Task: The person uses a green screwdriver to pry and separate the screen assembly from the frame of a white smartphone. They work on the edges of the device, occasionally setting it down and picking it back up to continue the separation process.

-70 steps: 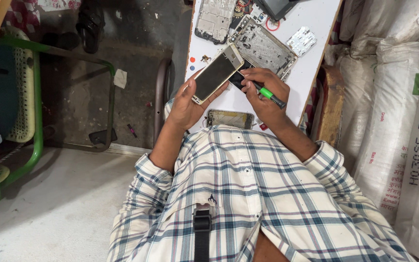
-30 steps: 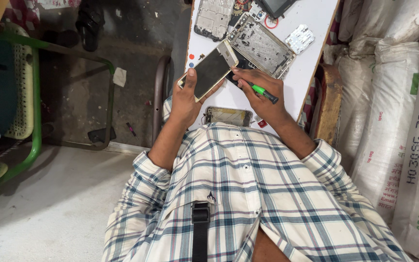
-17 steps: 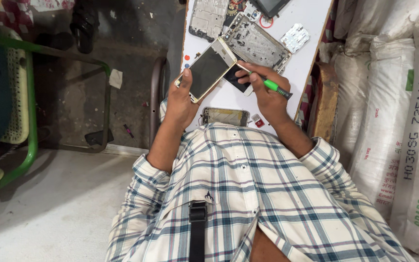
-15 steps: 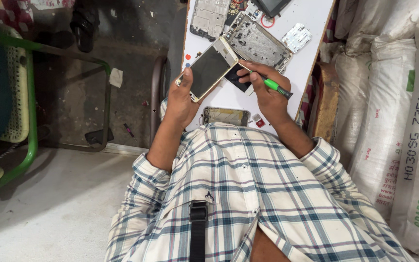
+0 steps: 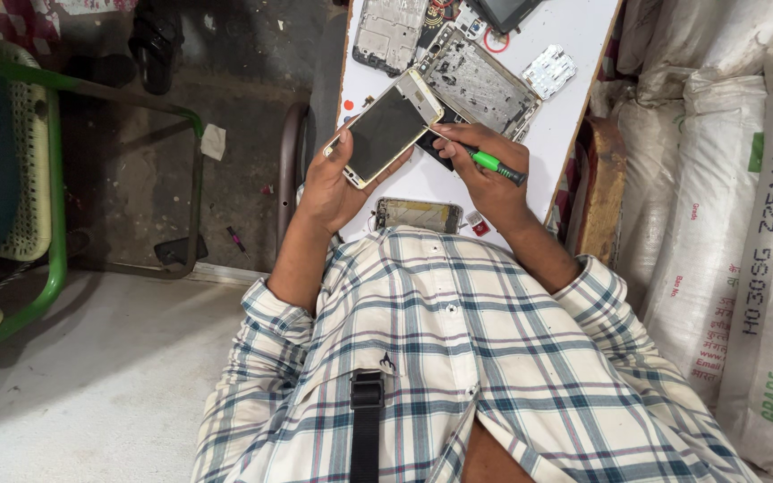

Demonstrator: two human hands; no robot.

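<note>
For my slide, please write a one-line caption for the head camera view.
Left hand holds a gold-edged dark-screen smartphone above a white worktable while right hand applies a green-handled screwdriver.

1 head-worn view, looking steeply down past the chest, white table [image 5: 574, 54] near

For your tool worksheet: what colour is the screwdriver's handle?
Bright green with a black end, held in the right hand: screwdriver, head view.
</note>
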